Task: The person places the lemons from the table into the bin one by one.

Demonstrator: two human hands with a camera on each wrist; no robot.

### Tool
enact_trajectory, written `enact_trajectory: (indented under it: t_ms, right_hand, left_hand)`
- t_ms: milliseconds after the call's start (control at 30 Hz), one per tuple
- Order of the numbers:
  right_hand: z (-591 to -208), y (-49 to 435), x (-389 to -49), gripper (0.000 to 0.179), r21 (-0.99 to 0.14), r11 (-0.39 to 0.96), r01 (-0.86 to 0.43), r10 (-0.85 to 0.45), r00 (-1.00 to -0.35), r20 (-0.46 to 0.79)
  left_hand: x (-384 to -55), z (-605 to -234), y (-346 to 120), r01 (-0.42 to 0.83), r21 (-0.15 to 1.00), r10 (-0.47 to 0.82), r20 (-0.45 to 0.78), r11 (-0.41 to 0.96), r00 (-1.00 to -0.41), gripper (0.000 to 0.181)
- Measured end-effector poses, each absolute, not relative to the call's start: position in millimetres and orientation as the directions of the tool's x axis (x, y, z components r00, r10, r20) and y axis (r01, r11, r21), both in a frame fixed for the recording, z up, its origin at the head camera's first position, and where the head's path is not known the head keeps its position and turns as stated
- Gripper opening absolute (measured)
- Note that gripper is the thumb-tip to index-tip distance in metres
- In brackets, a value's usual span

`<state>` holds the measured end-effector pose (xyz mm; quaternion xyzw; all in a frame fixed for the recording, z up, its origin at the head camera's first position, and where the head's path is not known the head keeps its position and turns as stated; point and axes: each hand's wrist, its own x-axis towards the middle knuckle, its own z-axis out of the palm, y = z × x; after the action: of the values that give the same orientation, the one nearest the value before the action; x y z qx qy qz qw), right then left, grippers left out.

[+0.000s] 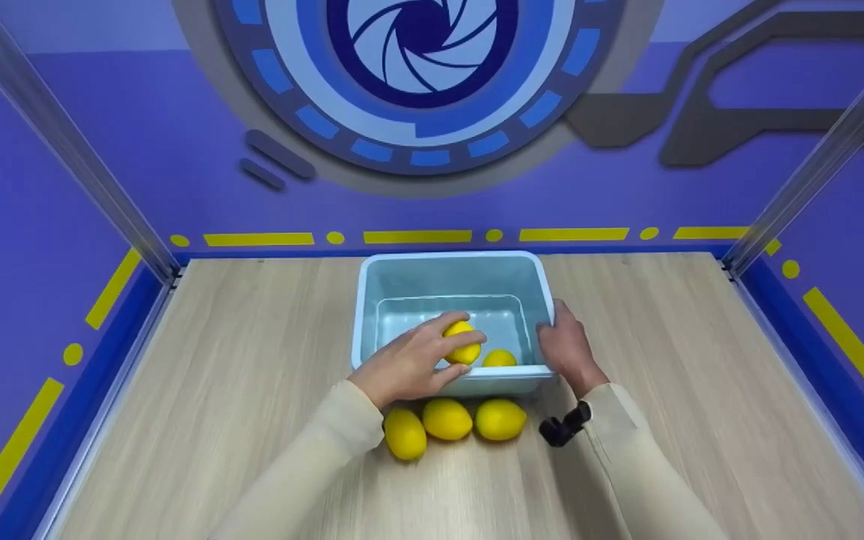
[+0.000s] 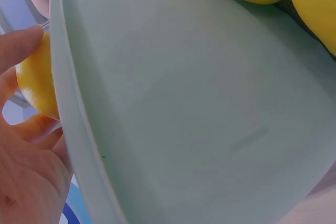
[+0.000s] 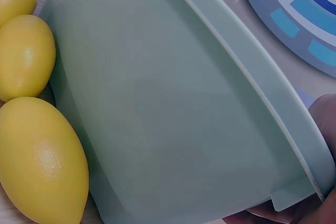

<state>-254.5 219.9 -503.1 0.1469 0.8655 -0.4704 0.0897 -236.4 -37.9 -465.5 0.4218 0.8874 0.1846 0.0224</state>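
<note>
A pale blue plastic bin (image 1: 451, 259) stands on the table. My left hand (image 1: 409, 360) reaches over its near rim and grips a lemon (image 1: 463, 346) between thumb and fingers, inside the opening. Another lemon (image 1: 499, 358) lies in the bin by the near wall, partly hidden by the rim. My right hand (image 1: 571, 346) holds the bin's right side, with fingers at the rim in the right wrist view. Three lemons lie on the table before the bin: a left one (image 1: 405, 435), a middle one (image 1: 447, 419) and a right one (image 1: 500, 419).
The wooden table (image 1: 267, 322) is enclosed by a blue back wall (image 1: 177, 150) with yellow markings and by side walls. Metal posts rise at the rear corners. A black wrist device (image 1: 565, 425) sits at my right sleeve.
</note>
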Motion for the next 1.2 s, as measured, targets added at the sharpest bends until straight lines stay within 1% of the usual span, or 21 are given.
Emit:
enact_trajectory:
  t_ms: [333, 567, 833, 1200]
  right_hand:
    - [-504, 220, -255, 0.049, -0.782, 0.509, 0.359, 0.179, -0.933, -0.312]
    - [-507, 221, -256, 0.050, -0.782, 0.544, 0.304, 0.179, -0.953, -0.245]
    - [-505, 221, -256, 0.050, -0.779, 0.541, 0.316, 0.168, -0.949, -0.268]
    - [-504, 220, -256, 0.051, -0.781, 0.525, 0.338, 0.170, -0.941, -0.292]
  left_hand:
    - [-238, -469, -38, 0.713, 0.393, 0.745, 0.097, 0.581, -0.660, 0.044]
    - [-239, -471, -38, 0.699, 0.419, 0.738, 0.092, 0.580, -0.668, 0.048]
    - [-240, -474, -40, 0.675, 0.447, 0.731, 0.065, 0.587, -0.679, 0.057]
    - [-241, -477, -38, 0.648, 0.452, 0.721, 0.016, 0.613, -0.692, 0.058]
